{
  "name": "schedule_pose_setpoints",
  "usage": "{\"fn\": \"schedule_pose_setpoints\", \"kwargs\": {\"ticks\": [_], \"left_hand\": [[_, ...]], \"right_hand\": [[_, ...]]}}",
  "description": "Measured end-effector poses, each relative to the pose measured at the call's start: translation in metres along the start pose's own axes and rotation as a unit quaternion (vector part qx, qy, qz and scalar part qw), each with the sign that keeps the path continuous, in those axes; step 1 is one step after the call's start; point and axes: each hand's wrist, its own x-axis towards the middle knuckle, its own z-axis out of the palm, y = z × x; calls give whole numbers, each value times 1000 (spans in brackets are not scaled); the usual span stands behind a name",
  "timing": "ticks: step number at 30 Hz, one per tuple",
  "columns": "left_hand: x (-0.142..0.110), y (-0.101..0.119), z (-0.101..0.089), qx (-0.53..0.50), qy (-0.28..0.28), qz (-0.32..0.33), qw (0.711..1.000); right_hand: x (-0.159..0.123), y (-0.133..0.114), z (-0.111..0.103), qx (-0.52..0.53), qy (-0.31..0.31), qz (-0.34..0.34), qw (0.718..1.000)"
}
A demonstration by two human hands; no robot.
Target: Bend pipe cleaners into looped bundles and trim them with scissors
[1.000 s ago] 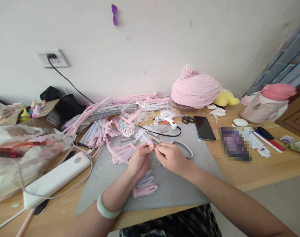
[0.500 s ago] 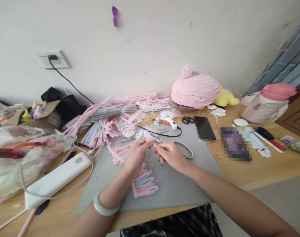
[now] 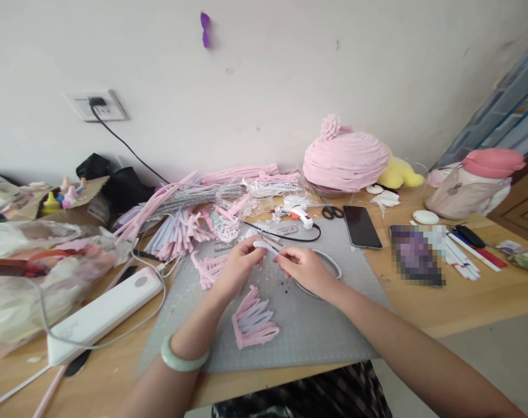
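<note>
My left hand (image 3: 237,268) and my right hand (image 3: 305,268) meet over the grey cutting mat (image 3: 316,331), fingers pinched on a short pale pipe cleaner piece (image 3: 265,246) held between them. A pale green bangle (image 3: 179,360) circles my left wrist. Just below the hands lies a fan of looped pink and white pipe cleaners (image 3: 254,319). More bent pink pieces (image 3: 208,268) sit left of my left hand. A thin hairband hoop (image 3: 331,266) lies behind my right hand.
A white glue gun (image 3: 302,217), black scissors (image 3: 331,211) and a dark phone (image 3: 362,225) lie at the mat's far edge. A pink layered dome (image 3: 344,158) stands at the back. White power strip (image 3: 102,313) and plastic bags crowd the left; pens (image 3: 468,251) lie right.
Both hands have moved slightly away from me and apart, uncovering the fan of looped pieces on the mat. The pale piece stays pinched between them.
</note>
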Motion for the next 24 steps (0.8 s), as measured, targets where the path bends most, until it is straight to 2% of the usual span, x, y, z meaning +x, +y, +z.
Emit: {"fn": "schedule_pose_setpoints", "kwargs": {"ticks": [3,7,12,19,24], "left_hand": [[-1,0,-1,14,-17,-12,1000],[-1,5,-5,47,-50,-25,997],[0,8,-9,55,-20,-26,998],[1,1,-7,-33,-2,-56,998],[0,1,-7,13,-53,-66,996]], "right_hand": [[1,1,0,10,7,-6,1000],[4,2,-4,-49,27,-38,998],[6,-2,-10,-118,34,-87,989],[5,-5,-10,-135,50,-104,984],[5,-3,-11,-129,49,-106,985]]}}
